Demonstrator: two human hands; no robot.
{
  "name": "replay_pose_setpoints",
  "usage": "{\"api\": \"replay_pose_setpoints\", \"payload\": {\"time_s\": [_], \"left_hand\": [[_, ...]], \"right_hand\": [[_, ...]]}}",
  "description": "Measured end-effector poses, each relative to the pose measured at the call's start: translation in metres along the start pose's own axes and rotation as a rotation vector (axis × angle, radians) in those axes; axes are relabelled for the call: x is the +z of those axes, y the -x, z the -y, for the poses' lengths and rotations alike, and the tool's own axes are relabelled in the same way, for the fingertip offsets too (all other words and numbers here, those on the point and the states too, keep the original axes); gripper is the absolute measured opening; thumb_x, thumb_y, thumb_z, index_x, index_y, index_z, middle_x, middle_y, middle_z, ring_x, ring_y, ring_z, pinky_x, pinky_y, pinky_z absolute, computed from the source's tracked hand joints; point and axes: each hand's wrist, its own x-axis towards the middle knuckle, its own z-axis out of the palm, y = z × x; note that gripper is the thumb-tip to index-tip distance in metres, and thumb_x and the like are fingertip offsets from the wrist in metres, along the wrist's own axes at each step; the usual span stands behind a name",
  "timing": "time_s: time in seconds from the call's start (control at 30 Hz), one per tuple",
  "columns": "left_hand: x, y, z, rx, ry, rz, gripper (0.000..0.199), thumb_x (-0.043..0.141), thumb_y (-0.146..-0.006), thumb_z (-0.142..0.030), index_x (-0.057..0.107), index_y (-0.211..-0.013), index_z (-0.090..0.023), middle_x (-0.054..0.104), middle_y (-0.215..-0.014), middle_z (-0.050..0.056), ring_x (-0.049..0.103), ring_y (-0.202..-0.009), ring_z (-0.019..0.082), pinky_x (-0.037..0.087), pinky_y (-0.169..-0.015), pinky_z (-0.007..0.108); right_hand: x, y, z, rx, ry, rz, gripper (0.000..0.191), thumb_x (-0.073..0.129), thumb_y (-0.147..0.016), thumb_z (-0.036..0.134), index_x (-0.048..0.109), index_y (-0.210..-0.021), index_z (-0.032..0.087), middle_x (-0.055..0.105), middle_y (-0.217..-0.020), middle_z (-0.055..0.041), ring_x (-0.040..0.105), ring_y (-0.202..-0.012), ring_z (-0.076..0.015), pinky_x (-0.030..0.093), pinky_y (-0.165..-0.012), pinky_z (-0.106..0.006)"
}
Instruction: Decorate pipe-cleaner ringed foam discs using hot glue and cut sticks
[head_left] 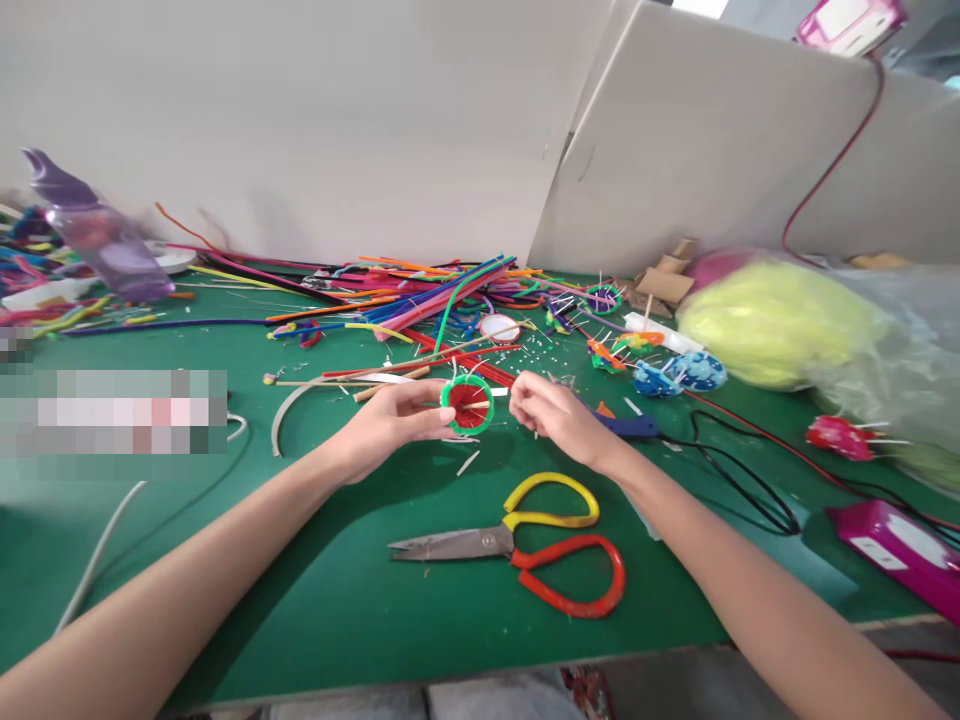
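Observation:
My left hand grips a small round pipe-cleaner piece by its left side, thumb in front. The piece has a fuzzy green rim and a red inside, and a pale wooden stick points out of its middle. Just to its right, my right hand is closed in a pinch, with a short white strip at its fingertips. Scissors with one yellow and one red handle lie on the green table below the hands, blades pointing left.
A pile of coloured pipe cleaners lies behind the hands. Blue dotted pieces with sticks sit to the right, near a blue glue gun with a black cable. A purple bottle stands at left; plastic bags lie at right.

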Motion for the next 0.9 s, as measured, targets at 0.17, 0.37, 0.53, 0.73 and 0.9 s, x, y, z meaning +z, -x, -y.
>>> {"api": "replay_pose_setpoints", "payload": {"time_s": [0.17, 0.37, 0.53, 0.73, 0.9], "left_hand": [[0.001, 0.001, 0.001, -0.027, -0.012, -0.029, 0.038, 0.077, -0.072, -0.032, 0.07, -0.105, -0.016, 0.069, -0.112, 0.01, 0.065, -0.102, 0.026, 0.056, -0.086, 0.037], [0.003, 0.0, 0.001, -0.048, -0.078, -0.007, 0.039, 0.078, -0.07, -0.036, 0.071, -0.104, -0.017, 0.07, -0.109, 0.01, 0.065, -0.103, 0.028, 0.056, -0.085, 0.039], [0.001, 0.0, 0.002, -0.016, -0.127, 0.022, 0.035, 0.075, -0.073, -0.036, 0.072, -0.102, -0.018, 0.068, -0.115, 0.01, 0.065, -0.102, 0.027, 0.057, -0.084, 0.036], [0.001, -0.001, 0.003, -0.021, -0.163, 0.024, 0.034, 0.076, -0.071, -0.037, 0.073, -0.098, -0.018, 0.07, -0.108, 0.008, 0.065, -0.1, 0.027, 0.057, -0.083, 0.035], [0.002, 0.0, 0.003, -0.03, -0.176, 0.018, 0.035, 0.077, -0.07, -0.037, 0.073, -0.099, -0.017, 0.071, -0.103, 0.008, 0.066, -0.098, 0.026, 0.057, -0.081, 0.034]], "right_hand": [[-0.001, 0.001, 0.005, 0.139, -0.543, 0.084, 0.009, 0.041, -0.086, 0.026, 0.037, -0.079, 0.022, 0.042, -0.06, 0.0066, 0.036, -0.048, -0.0084, 0.016, -0.039, -0.018], [0.001, 0.011, 0.018, 0.089, -0.618, 0.129, 0.022, 0.048, -0.092, 0.041, 0.041, -0.083, 0.022, 0.044, -0.058, 0.0067, 0.044, -0.048, -0.0077, 0.018, -0.037, -0.017], [0.002, 0.012, 0.019, -0.014, -0.392, 0.035, 0.022, 0.053, -0.091, 0.041, 0.049, -0.089, 0.02, 0.058, -0.056, 0.0039, 0.05, -0.044, -0.009, 0.027, -0.036, -0.019], [0.004, 0.016, 0.019, -0.134, 0.008, -0.178, 0.016, 0.055, -0.089, 0.032, 0.054, -0.08, 0.019, 0.065, -0.058, 0.0015, 0.056, -0.048, -0.0095, 0.043, -0.051, -0.022], [0.008, 0.018, 0.018, -0.186, 0.13, -0.203, 0.011, 0.055, -0.084, 0.024, 0.052, -0.075, 0.019, 0.06, -0.054, 0.0037, 0.055, -0.047, -0.0099, 0.044, -0.052, -0.023]]}}
